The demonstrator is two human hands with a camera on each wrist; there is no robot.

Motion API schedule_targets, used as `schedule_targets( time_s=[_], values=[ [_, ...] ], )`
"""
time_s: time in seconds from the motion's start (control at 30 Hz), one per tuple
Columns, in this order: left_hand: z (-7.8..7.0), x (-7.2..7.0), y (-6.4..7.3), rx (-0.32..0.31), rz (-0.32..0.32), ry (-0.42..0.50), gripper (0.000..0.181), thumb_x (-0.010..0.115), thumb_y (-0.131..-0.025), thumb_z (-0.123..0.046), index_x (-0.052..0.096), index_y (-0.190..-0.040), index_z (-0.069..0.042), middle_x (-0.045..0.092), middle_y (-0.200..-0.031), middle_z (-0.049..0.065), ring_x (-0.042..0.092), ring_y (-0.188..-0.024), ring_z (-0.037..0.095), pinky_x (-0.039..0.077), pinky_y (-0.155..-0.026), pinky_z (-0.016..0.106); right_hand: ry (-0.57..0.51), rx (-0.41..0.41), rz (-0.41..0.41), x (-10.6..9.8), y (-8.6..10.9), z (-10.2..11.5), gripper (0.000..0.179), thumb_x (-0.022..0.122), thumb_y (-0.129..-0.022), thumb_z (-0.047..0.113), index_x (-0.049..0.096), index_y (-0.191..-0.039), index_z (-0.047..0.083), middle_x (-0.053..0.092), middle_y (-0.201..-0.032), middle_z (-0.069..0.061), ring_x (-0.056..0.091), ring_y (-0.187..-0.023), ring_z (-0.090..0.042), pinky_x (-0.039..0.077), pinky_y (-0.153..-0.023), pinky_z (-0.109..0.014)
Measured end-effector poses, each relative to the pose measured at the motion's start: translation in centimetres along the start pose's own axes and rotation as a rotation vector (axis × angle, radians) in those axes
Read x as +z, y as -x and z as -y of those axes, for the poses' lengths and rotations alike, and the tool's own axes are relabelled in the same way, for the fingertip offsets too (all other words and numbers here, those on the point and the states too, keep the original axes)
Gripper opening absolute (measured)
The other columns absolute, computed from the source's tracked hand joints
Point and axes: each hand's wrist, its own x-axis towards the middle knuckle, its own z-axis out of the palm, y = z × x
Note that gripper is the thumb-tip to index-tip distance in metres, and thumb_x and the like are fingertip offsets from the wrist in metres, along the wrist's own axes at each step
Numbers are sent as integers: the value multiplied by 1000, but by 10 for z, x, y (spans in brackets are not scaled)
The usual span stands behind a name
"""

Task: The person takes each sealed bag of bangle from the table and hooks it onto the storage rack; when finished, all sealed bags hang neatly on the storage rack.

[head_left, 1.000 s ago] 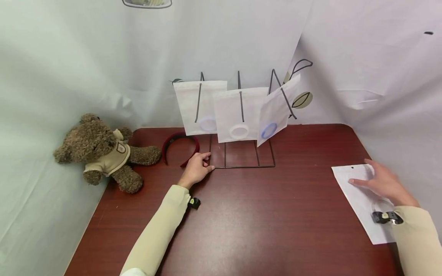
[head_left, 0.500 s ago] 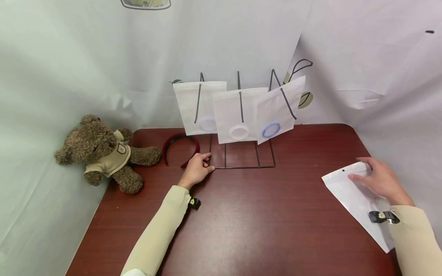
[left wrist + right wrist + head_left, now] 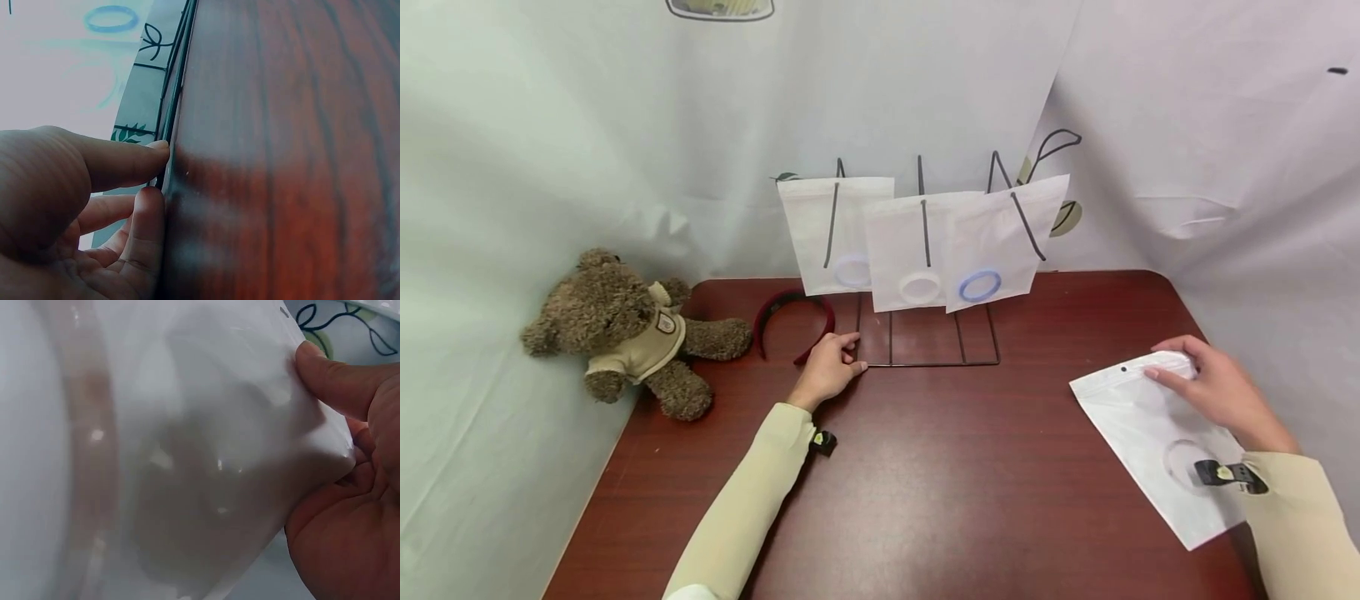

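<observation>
My left hand (image 3: pixel 825 369) pinches the near left corner of a dark wire rack (image 3: pixel 932 365) between thumb and fingers; the left wrist view shows the fingertips at the wire. From the rack's prongs hang a left white pouch (image 3: pixel 805 225), a middle white pouch (image 3: pixel 895 250) and a right white pouch (image 3: pixel 992 233), the last with a blue ring showing through. On the right, my right hand (image 3: pixel 1228 396) grips another white pouch (image 3: pixel 1131 433) by its top corner. That pouch has a punched hole and a pale ring inside; its far edge lies partly under the wrist.
A brown teddy bear (image 3: pixel 625 325) in a beige top leans at the left of the dark red table (image 3: pixel 940 467). A dark red headband (image 3: pixel 760 321) lies between the bear and the rack. White cloth (image 3: pixel 880 83) hangs around the back and sides.
My right hand has drawn its pouch leftward and tilted it, with more of it showing. The right hanging pouch has swung round to face forward. My left hand stays at the rack.
</observation>
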Motion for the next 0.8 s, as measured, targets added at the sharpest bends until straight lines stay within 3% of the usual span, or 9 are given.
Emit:
schedule_targets(
  time_s=[0.1, 0.3, 0.8],
  values=[
    [1, 0, 0, -6, 4, -1, 62, 82, -92, -13, 60, -150, -5, 65, -129, 16, 66, -100, 22, 53, -90, 37, -60, -41, -20, 0, -1, 13, 32, 86, -91, 21, 68, -116, 10, 59, -96, 32, 49, -85, 11, 38, -71, -20],
    [1, 1, -1, -5, 8, -1, 62, 81, -93, -14, 59, -150, -5, 64, -129, 16, 66, -100, 22, 53, -90, 37, -177, -102, -62, -2, -6, 42, 22, 84, -90, 6, 68, -104, 8, 65, -89, 22, 53, -77, 0, 39, -65, -19],
    [2, 1, -3, 1, 0, -1, 62, 82, -92, -14, 61, -149, -4, 65, -127, 16, 67, -99, 23, 52, -91, 38, -231, -227, -110, -10, -15, 102, 17, 78, -92, -1, 66, -100, 8, 64, -86, 17, 52, -72, -1, 39, -61, -23]
  ],
)
